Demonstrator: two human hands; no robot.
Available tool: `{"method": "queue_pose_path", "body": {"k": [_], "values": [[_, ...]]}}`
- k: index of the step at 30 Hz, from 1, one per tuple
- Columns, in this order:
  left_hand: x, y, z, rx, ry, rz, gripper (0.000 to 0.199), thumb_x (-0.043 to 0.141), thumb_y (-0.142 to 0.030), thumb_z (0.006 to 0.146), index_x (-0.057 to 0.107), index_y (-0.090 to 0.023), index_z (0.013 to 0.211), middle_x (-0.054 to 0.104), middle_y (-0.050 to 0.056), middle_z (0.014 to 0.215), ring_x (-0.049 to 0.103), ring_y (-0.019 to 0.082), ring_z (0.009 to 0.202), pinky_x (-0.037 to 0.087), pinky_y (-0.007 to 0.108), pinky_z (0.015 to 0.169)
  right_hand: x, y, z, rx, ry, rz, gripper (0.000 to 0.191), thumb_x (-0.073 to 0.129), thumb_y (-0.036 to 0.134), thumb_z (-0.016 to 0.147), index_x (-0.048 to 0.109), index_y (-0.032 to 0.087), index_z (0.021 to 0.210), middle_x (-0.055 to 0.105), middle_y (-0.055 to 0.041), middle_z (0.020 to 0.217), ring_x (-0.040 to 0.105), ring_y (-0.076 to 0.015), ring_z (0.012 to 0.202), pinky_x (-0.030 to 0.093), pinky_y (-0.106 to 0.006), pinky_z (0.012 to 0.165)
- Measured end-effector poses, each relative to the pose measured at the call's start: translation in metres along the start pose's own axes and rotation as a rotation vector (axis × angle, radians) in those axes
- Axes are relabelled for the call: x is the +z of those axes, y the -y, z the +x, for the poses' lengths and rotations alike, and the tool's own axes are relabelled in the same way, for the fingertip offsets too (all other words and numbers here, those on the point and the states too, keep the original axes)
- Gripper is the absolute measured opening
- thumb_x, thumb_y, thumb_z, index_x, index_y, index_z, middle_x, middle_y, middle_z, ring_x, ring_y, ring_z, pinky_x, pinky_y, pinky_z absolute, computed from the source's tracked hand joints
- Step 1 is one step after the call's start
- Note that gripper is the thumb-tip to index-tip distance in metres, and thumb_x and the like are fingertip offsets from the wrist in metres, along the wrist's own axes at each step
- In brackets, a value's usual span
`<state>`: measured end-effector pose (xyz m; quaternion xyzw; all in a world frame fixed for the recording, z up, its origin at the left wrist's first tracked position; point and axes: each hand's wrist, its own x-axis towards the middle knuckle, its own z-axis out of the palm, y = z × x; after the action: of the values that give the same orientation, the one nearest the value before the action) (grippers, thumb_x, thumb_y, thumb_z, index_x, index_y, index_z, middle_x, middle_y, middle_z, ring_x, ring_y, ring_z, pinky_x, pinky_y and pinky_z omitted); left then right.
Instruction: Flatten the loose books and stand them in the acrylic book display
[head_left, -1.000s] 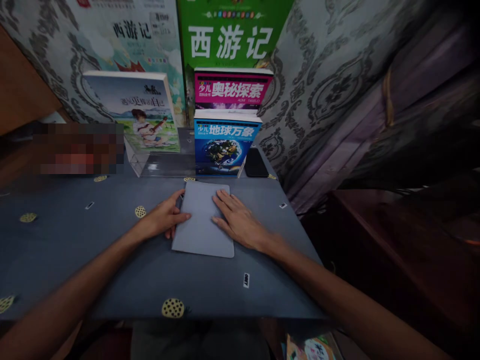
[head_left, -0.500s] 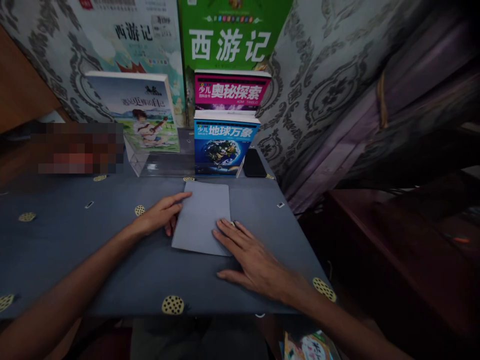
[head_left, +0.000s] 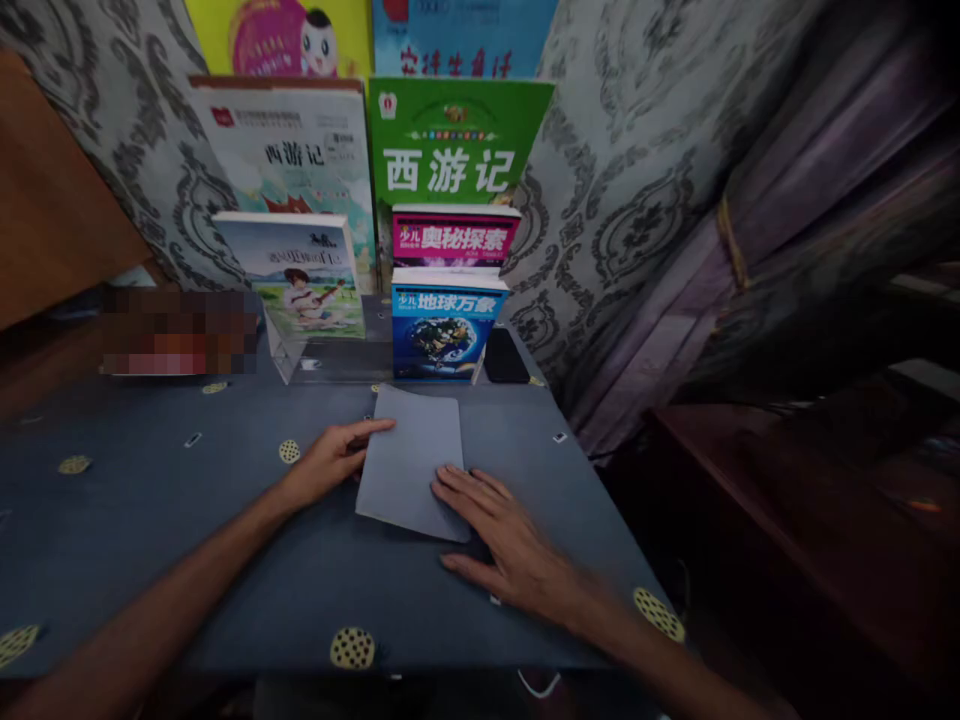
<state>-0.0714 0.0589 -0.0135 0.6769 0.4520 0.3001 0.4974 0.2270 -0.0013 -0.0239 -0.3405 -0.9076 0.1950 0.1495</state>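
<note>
A thin grey-blue booklet or folded sheet (head_left: 412,460) lies on the dark blue tablecloth, its lower left edge slightly raised. My left hand (head_left: 335,462) grips its left edge, with the index finger on top and other fingers partly hidden at the side. Over its lower right part rests my right hand (head_left: 502,535), fingers stretched forward and thumb apart, fingertips on the surface.
Behind stands a clear rack (head_left: 337,362) with a guitar-cover book (head_left: 311,290), a blue globe book (head_left: 442,335), a pink book (head_left: 450,240) and a green book (head_left: 457,140). A black phone (head_left: 506,356) lies right of it. A purple curtain (head_left: 675,330) hangs at the right.
The camera view has tilted up, showing more books at the top. The booklet's left edge has lifted a little in my left hand. My right hand stays on it.
</note>
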Motion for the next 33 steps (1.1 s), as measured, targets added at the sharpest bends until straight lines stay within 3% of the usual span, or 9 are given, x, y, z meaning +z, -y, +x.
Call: {"method": "queue_pose_path", "body": {"k": [4,7,13,18,21,27,33], "values": [[-0.001,0.001,0.001,0.233,-0.164,0.36,0.034,0.06,-0.031,0.091,0.073,-0.03,0.122,0.066,0.005,0.105,0.062,0.02,0.098,0.051,0.033,0.089,0.003,-0.009,0.002,0.004,-0.048,0.02,0.064,0.06,0.038,0.098,0.037,0.028,0.156,0.042,-0.0096,0.16,0.04,-0.0267,0.148,0.035,-0.052,0.122],[-0.004,0.001,0.0,0.302,-0.266,0.451,0.031,0.06,-0.027,0.091,0.075,-0.033,0.117,0.06,0.005,0.107,0.059,0.021,0.102,0.05,0.034,0.092,0.005,-0.02,0.007,-0.011,-0.075,0.049,0.065,0.062,0.036,0.097,0.036,0.03,0.156,0.041,-0.0093,0.161,0.039,-0.028,0.148,0.038,-0.052,0.12],[-0.011,0.007,0.001,0.316,-0.399,0.327,0.027,0.06,-0.029,0.09,0.077,-0.033,0.111,0.056,0.007,0.112,0.058,0.022,0.106,0.05,0.037,0.095,0.005,-0.042,0.027,-0.111,-0.215,0.126,0.06,0.049,0.014,0.098,0.039,0.032,0.155,0.05,-0.0081,0.155,0.046,-0.0243,0.144,0.041,-0.051,0.118],[-0.017,0.011,0.004,0.302,-0.47,0.248,0.024,0.063,-0.035,0.089,0.079,-0.03,0.105,0.058,0.009,0.116,0.057,0.025,0.111,0.049,0.036,0.093,0.001,-0.049,0.051,-0.133,-0.37,0.189,0.047,0.046,0.017,0.101,0.054,0.032,0.144,0.067,-0.0091,0.136,0.061,-0.025,0.129,0.053,-0.05,0.107],[-0.023,0.011,0.006,0.306,-0.467,0.204,0.026,0.062,-0.041,0.089,0.079,-0.029,0.105,0.063,0.009,0.111,0.06,0.026,0.106,0.049,0.036,0.089,-0.003,-0.048,0.066,-0.142,-0.416,0.221,0.044,0.047,0.017,0.1,0.059,0.031,0.14,0.069,-0.0091,0.131,0.063,-0.0254,0.124,0.054,-0.05,0.106],[-0.037,0.011,0.009,0.362,-0.533,0.108,0.041,0.063,-0.057,0.086,0.079,-0.024,0.105,0.069,0.009,0.102,0.063,0.026,0.1,0.05,0.036,0.087,-0.006,-0.04,0.095,-0.197,-0.492,0.266,0.041,0.045,0.022,0.101,0.058,0.029,0.14,0.069,-0.009,0.131,0.063,-0.0248,0.124,0.053,-0.049,0.107],[-0.046,0.014,0.01,0.301,-0.676,0.021,0.034,0.066,-0.051,0.085,0.079,-0.023,0.099,0.071,0.008,0.102,0.064,0.024,0.096,0.052,0.032,0.081,0.0,-0.027,0.125,-0.188,-0.59,0.271,0.038,0.043,0.025,0.102,0.059,0.027,0.136,0.071,-0.0104,0.124,0.067,-0.0248,0.116,0.056,-0.044,0.1]]}}
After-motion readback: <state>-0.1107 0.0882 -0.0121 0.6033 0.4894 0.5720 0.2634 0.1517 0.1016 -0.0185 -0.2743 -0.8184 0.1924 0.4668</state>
